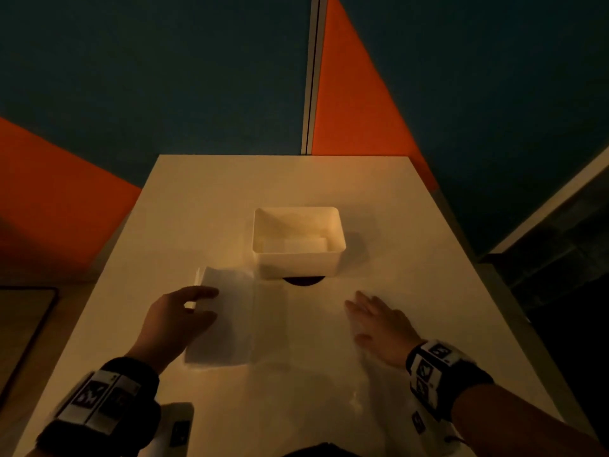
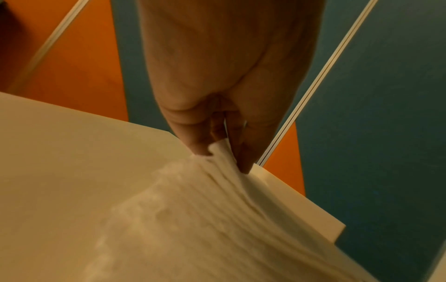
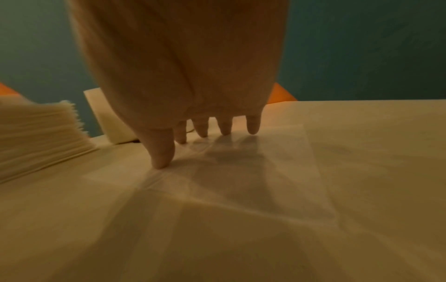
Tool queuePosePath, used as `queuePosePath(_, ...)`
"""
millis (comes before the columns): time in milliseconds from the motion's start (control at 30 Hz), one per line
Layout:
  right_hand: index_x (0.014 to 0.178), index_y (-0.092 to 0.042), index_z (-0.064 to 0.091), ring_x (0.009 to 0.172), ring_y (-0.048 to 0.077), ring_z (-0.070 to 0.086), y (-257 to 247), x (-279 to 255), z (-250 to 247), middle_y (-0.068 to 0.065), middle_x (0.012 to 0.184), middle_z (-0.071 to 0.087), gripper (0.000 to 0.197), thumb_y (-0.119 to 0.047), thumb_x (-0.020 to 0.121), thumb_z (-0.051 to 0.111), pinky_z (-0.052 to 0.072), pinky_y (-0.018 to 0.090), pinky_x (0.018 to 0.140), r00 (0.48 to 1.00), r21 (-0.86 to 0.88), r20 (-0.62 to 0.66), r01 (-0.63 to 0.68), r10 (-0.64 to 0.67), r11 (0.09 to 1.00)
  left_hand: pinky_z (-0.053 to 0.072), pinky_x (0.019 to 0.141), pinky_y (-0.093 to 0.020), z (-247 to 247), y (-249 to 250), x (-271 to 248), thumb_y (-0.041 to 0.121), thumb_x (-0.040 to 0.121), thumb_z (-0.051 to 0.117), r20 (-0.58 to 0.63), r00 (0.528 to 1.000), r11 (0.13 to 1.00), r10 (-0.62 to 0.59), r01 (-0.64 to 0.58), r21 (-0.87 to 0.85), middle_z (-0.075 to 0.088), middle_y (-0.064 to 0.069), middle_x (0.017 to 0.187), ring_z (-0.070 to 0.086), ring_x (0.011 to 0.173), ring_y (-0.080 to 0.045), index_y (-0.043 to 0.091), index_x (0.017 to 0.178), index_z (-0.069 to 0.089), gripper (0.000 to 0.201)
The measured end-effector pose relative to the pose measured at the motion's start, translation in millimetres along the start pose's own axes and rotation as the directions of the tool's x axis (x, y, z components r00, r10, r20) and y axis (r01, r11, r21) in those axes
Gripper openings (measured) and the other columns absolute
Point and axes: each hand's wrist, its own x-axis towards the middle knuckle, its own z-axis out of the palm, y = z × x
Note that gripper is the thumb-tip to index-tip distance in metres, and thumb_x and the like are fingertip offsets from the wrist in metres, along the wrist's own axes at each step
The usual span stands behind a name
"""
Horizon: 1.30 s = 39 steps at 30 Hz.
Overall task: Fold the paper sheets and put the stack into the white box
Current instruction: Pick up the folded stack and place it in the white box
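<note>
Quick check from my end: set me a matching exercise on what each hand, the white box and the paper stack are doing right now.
Things:
1. left hand
2. right hand
3. white box
4. paper stack

States:
A. lies flat, fingers spread, on a thin sheet on the table
B. stands beyond both hands, some white paper already inside
C. pinches one edge of the paper
D. partly lifted at its left edge, near the box's front left corner

Pairs: 1-C, 2-A, 3-B, 4-D
</note>
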Motion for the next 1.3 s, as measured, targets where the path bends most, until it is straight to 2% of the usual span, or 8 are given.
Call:
queuePosePath(333,0.149,-0.037,0.011,0.146,0.021,0.004,-17,-1,0,-0.010,0.159,-0.004,0.067,-0.042,0.094,0.048,0.015,0.045,0.115,0.996,0.044,-0.005,0.086,-0.086,0.995,0.046,0.076,-0.029,7,1,0,0.012,0.082,0.068,-0.035,0.998,0.990,0.053,-0.048,0.133,0.058,-0.003,0.111,0.059,0.081,-0.017,0.027,0.116,0.063,0.037)
queuePosePath(500,0.144,-0.032,0.027,0.135,0.020,0.031,-5,14,-22,-0.007,0.151,0.023,0.080,-0.047,0.077,0.069,0.034,0.041,0.106,0.978,0.184,-0.184,-0.068,0.102,0.981,0.045,0.075,-0.028,8,-2,2,0.012,0.081,0.069,-0.062,0.995,0.985,0.081,-0.071,0.154,0.058,-0.004,0.119,0.058,0.080,-0.017,0.026,0.117,0.063,0.039)
queuePosePath(633,0.139,-0.030,0.030,0.127,0.024,0.039,1,24,-31,-0.003,0.138,0.033,0.092,-0.049,0.062,0.077,0.038,0.042,0.101,0.974,0.100,-0.102,-0.194,0.204,0.976,0.042,0.075,-0.027,11,-4,5,0.009,0.079,0.071,-0.093,0.989,0.977,0.115,-0.096,0.189,0.059,-0.007,0.121,0.055,0.078,-0.016,0.022,0.118,0.064,0.041)
queuePosePath(800,0.118,-0.028,0.039,0.116,0.025,0.047,3,30,-34,-0.001,0.124,0.050,0.078,-0.052,0.057,0.080,0.036,0.041,0.095,0.978,0.047,-0.026,-0.206,0.208,0.977,0.043,0.078,-0.027,11,-6,6,0.011,0.081,0.069,-0.082,0.991,0.975,0.109,-0.091,0.205,0.057,-0.005,0.124,0.055,0.084,-0.015,0.023,0.120,0.062,0.042)
queuePosePath(967,0.128,-0.032,0.042,0.121,0.027,0.043,-2,28,-38,0.000,0.129,0.047,0.078,-0.057,0.062,0.075,0.034,0.044,0.098,0.986,-0.056,0.008,-0.167,0.168,0.984,0.040,0.084,-0.028,10,-8,7,0.011,0.076,0.073,-0.071,0.983,0.943,0.169,-0.141,0.302,0.054,-0.008,0.127,0.053,0.093,-0.019,0.019,0.115,0.065,0.041)
queuePosePath(1067,0.124,-0.032,0.045,0.120,0.026,0.045,-3,25,-40,-0.001,0.126,0.050,0.074,-0.058,0.061,0.074,0.034,0.043,0.096,0.986,-0.075,-0.001,-0.165,0.166,0.983,0.039,0.097,-0.037,9,-8,7,0.017,0.076,0.074,-0.065,0.991,0.923,0.120,-0.088,0.374,0.041,-0.010,0.140,0.048,0.117,-0.029,0.022,0.117,0.063,0.043)
queuePosePath(1167,0.116,-0.031,0.051,0.115,0.023,0.050,-5,20,-42,-0.003,0.119,0.057,0.060,-0.056,0.066,0.072,0.031,0.041,0.094,0.986,-0.068,-0.008,-0.164,0.164,0.984,0.039,0.094,-0.035,12,-7,6,0.013,0.081,0.068,-0.038,0.997,0.942,0.073,-0.057,0.330,0.048,-0.012,0.135,0.049,0.117,-0.032,0.022,0.122,0.057,0.043)
queuePosePath(1300,0.071,-0.028,0.055,0.093,0.022,0.059,-2,9,-48,-0.004,0.085,0.059,0.015,-0.038,0.080,0.061,0.037,0.032,0.077,0.988,0.129,-0.058,-0.134,0.142,0.983,0.043,0.083,-0.035,17,-7,5,0.007,0.087,0.056,-0.025,1.000,0.980,-0.014,0.019,0.196,0.055,-0.014,0.121,0.054,0.103,-0.033,0.020,0.126,0.048,0.042)
